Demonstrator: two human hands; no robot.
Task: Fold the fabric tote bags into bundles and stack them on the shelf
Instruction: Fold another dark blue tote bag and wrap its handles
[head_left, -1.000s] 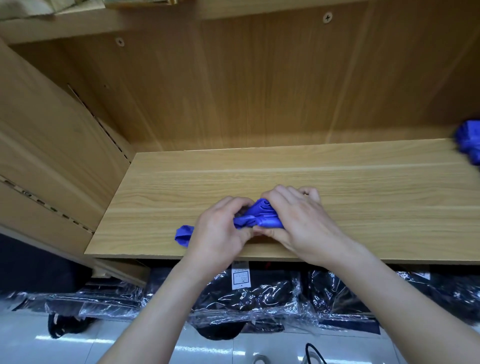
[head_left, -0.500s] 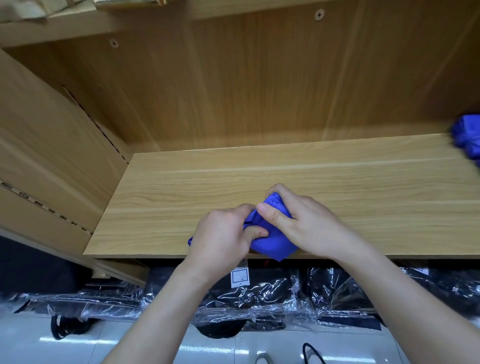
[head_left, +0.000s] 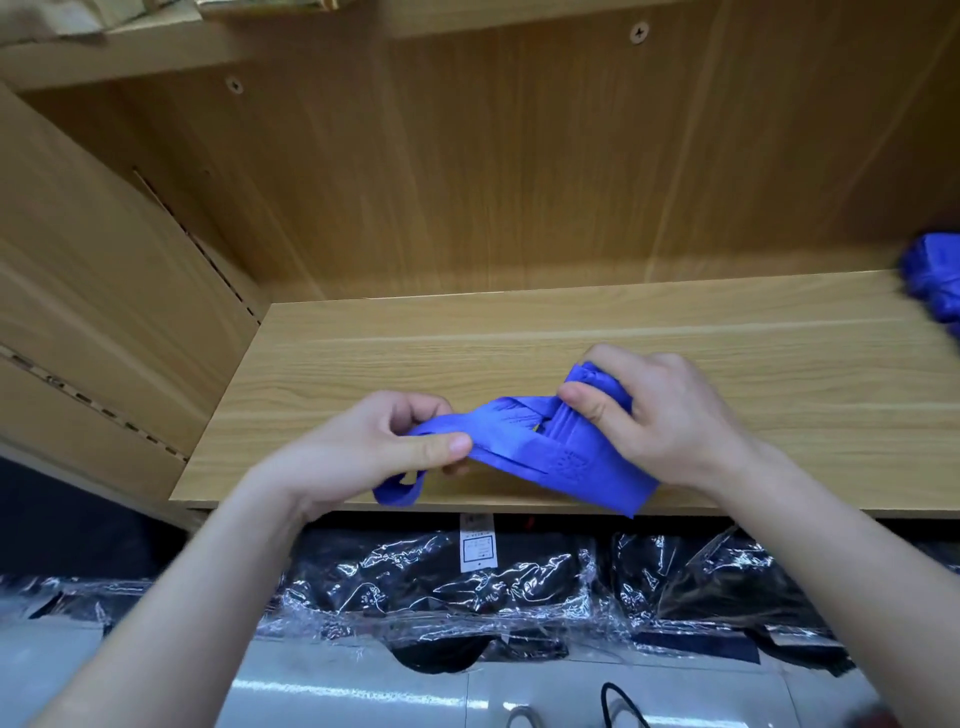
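Both grips closed: the right hand is clutching the folded blue fabric tote bag bundle over the near edge of the light wooden shelf, while the left hand is pinching its strap, stretched leftward. Another blue bundle is lying far right.

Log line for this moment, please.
left hand: pinches strap | right hand: grips blue tote bundle | shelf: second blue bundle far right

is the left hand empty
No, the left hand pinches the strap of the blue bag, whose bundled end the right hand grips.
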